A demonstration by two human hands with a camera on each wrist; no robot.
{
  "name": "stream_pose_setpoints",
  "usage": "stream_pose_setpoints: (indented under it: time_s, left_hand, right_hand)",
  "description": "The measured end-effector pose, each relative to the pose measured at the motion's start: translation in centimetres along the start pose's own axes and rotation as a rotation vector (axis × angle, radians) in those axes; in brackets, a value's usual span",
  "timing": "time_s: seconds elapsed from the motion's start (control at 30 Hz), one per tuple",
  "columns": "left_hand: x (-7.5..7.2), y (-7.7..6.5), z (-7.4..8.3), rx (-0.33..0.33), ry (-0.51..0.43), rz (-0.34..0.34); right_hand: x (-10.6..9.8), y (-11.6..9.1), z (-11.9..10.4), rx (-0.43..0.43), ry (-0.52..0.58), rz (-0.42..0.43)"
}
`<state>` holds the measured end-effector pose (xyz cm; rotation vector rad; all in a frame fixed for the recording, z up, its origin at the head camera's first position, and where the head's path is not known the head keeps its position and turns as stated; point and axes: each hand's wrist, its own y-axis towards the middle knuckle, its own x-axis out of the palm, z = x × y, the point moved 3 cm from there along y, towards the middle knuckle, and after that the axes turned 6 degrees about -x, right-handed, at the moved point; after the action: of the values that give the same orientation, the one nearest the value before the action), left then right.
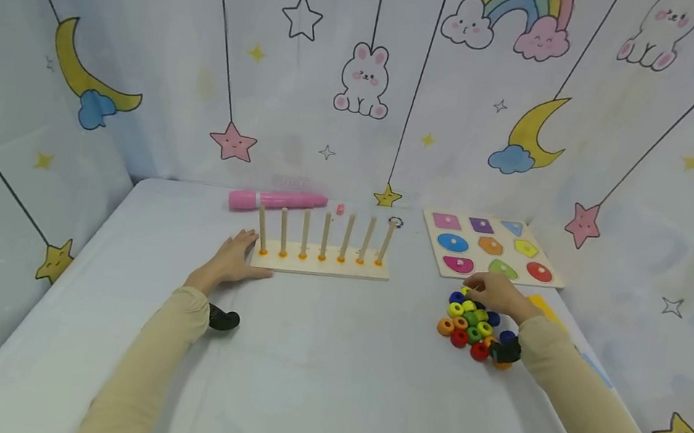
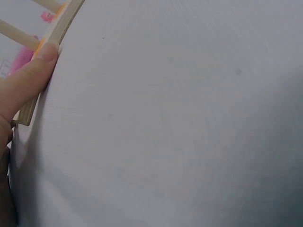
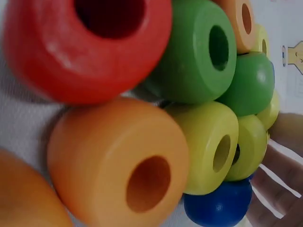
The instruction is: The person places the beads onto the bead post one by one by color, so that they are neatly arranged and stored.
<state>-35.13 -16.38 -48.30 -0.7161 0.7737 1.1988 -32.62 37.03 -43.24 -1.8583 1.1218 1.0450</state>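
A wooden board with a row of upright pegs (image 1: 321, 266) stands toward the back of the table, its pegs bare. My left hand (image 1: 229, 259) holds its left end, with the thumb (image 2: 31, 78) along the front edge. On the right lies a pile of coloured beads (image 1: 472, 317) in red, orange, yellow, green and blue, with wide holes. My right hand (image 1: 497, 295) reaches over the pile's far side and pinches a yellow bead (image 1: 465, 290) there. Close to the right wrist camera are a red bead (image 3: 42, 52) and an orange bead (image 3: 90, 161); the fingertips are hidden behind the beads.
Behind the pile lies a shape puzzle board (image 1: 466, 259) with coloured knobbed pieces. A pink cylinder (image 1: 279, 200) lies behind the pegs, near a small pink piece (image 1: 340, 209). Yellow and blue flat items lie partly under the right forearm. A patterned curtain (image 1: 310, 95) encloses the table.
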Motion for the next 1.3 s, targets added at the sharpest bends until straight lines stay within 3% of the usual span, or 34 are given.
stream_pose_setpoints:
  time_s: [0.2,0.53,0.77,0.87,1.03,1.13,1.3]
  left_hand:
    - [0.0,-0.3,-0.1,0.034,0.043,-0.005]
    - [0.1,0.2,0.2,0.021,0.069,-0.029]
    - [0.2,0.2,-0.2,0.004,0.061,-0.044]
    - [0.2,0.0,-0.2,-0.003,0.055,-0.045]
    - [0.1,-0.3,-0.3,-0.006,0.041,-0.039]
    - [0.1,-0.2,-0.3,-0.002,0.038,-0.036]
    - [-0.1,0.0,0.0,-0.002,0.038,-0.035]
  right_hand:
    - [0.4,-0.2,-0.2,-0.036,-0.040,0.024]
    - [0.5,0.0,0.4,-0.037,-0.048,0.034]
    - [-1.0,1.1,-1.0,-0.107,-0.048,0.096]
    - [-2.4,2.1,-2.4,-0.158,-0.044,0.138]
    - [-4.7,4.9,-6.0,-0.144,0.049,0.196]
    - [-5.7,6.9,-9.0,-0.137,0.100,0.239]
    - [-6.3,10.0,-14.5,-0.222,0.140,0.303]
